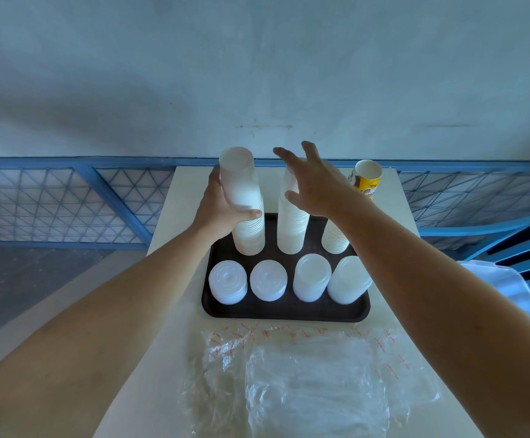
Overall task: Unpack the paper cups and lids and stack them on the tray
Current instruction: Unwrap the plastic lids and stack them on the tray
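Note:
Three tall stacks of paper cups stand on the back of a dark tray (213,308). My left hand (218,210) grips the left cup stack (244,197) round its middle. With fingers spread and straight, my right hand (311,184) hovers in front of the middle cup stack (292,229), hiding its top. The right cup stack (365,181) leans rightward and has a yellow printed cup on top. Several stacks of white lids (268,281) line the tray's front row.
Empty clear plastic bags (314,380) lie crumpled on the white table (175,235) in front of the tray. A blue metal railing (105,197) runs behind the table. A translucent plastic bin (510,289) sits to the right, near blue stairs.

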